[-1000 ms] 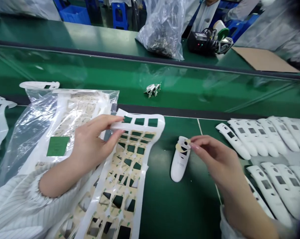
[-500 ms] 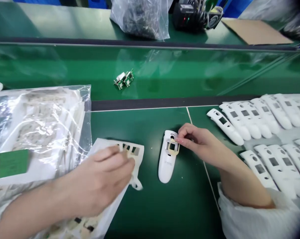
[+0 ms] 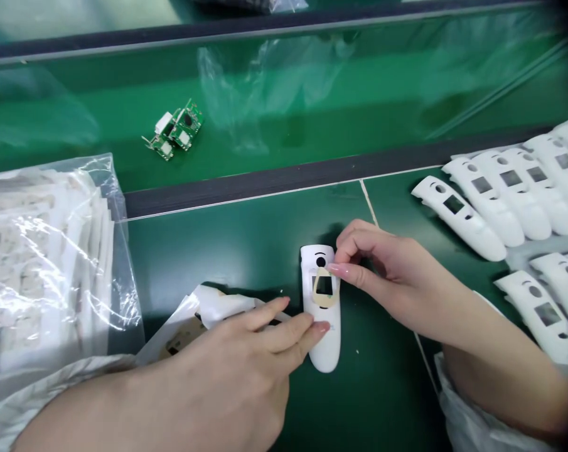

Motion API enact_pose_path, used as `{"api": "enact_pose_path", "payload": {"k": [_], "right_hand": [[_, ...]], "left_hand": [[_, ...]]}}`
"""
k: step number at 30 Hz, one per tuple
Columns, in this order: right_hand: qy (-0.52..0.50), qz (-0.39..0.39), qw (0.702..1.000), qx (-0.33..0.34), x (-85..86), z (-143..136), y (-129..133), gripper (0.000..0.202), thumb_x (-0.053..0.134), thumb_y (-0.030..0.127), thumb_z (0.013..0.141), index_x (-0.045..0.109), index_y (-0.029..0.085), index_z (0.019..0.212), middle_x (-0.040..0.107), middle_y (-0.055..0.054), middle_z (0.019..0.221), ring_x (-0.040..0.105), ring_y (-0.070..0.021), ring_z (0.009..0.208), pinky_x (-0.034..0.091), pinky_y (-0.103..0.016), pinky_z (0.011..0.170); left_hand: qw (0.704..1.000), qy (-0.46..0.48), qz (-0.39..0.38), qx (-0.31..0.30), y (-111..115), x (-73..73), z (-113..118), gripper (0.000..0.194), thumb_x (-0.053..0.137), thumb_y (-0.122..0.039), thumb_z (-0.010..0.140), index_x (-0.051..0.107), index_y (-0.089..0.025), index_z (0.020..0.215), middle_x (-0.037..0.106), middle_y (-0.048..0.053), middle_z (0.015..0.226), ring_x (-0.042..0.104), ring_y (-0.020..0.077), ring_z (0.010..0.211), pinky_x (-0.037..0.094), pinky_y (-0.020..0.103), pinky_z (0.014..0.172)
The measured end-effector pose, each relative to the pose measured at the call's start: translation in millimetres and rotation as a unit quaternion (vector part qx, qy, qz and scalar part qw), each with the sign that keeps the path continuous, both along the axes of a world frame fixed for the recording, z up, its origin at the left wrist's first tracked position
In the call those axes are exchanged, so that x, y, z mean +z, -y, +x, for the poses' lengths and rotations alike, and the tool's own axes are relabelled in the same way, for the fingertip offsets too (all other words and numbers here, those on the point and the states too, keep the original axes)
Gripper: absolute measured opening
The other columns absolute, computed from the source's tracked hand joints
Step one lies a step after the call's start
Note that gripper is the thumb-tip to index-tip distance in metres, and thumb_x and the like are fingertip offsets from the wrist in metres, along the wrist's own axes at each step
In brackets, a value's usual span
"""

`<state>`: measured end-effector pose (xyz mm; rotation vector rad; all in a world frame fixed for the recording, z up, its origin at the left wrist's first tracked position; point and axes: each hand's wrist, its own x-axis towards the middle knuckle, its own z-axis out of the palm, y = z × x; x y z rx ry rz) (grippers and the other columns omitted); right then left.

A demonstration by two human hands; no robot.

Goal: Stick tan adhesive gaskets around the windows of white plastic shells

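A white plastic housing (image 3: 325, 351) with a round hole and a square window lies upright on the green table, its rounded end towards me. Over the window sits a cream adhesive sticker (image 3: 325, 301) with a cut-out. Thumb and forefinger of my right hand (image 3: 382, 267) pinch the sticker's upper right edge. My left hand (image 3: 231, 370) has its fingers stretched out, and the fingertips touch the housing's left side below the sticker. Beneath the left hand lies a curled white sticker sheet (image 3: 227, 304), partly covered by it.
Rows of similar white housings (image 3: 523, 194) lie at the right. A clear bag (image 3: 118, 251) of sticker sheets lies at the left. Small green circuit boards (image 3: 175, 130) rest behind the dark ledge (image 3: 246, 182).
My left hand has moved right from the sticker sheet to the housing, its fingers now extended. The sticker lies straighter over the window. The view has shifted closer and downward.
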<state>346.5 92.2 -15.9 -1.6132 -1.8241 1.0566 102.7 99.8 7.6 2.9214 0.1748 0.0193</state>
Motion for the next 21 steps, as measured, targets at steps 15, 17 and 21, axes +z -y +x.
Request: {"api": "enact_pose_path", "payload": {"k": [15, 17, 21], "right_hand": [[-0.013, 0.032, 0.999, 0.007, -6.8, -0.7, 4.8, 0.021, 0.052, 0.035, 0.093, 0.054, 0.023, 0.076, 0.067, -0.004, 0.118, 0.065, -0.0201, 0.109, 0.057, -0.027, 0.077], [-0.024, 0.028, 0.999, 0.009, -13.5, 0.0, 5.4, 0.022, 0.052, 0.037, 0.093, 0.054, 0.024, 0.076, 0.069, -0.003, 0.117, 0.069, -0.0194, 0.104, 0.059, -0.027, 0.077], [-0.030, 0.045, 0.999, 0.010, -22.6, 1.0, 4.3, 0.025, 0.051, 0.040, 0.093, 0.053, 0.024, 0.074, 0.072, -0.002, 0.112, 0.071, -0.0179, 0.100, 0.060, -0.023, 0.075]], "left_hand": [[1.000, -0.018, 0.004, -0.025, -8.6, 6.2, 4.5, 0.029, 0.049, -0.035, 0.097, 0.077, -0.030, 0.088, 0.053, -0.006, 0.142, 0.055, 0.0112, 0.120, 0.044, 0.023, 0.102], [0.999, -0.021, 0.022, -0.044, -9.9, 2.1, 4.9, 0.032, 0.046, -0.030, 0.097, 0.077, -0.033, 0.088, 0.052, -0.007, 0.142, 0.056, 0.0096, 0.117, 0.047, 0.020, 0.095], [0.997, -0.001, 0.066, -0.045, -7.6, -10.1, 2.3, 0.033, 0.045, -0.027, 0.096, 0.077, -0.037, 0.090, 0.053, -0.009, 0.141, 0.055, 0.0125, 0.114, 0.047, 0.023, 0.092]]}}
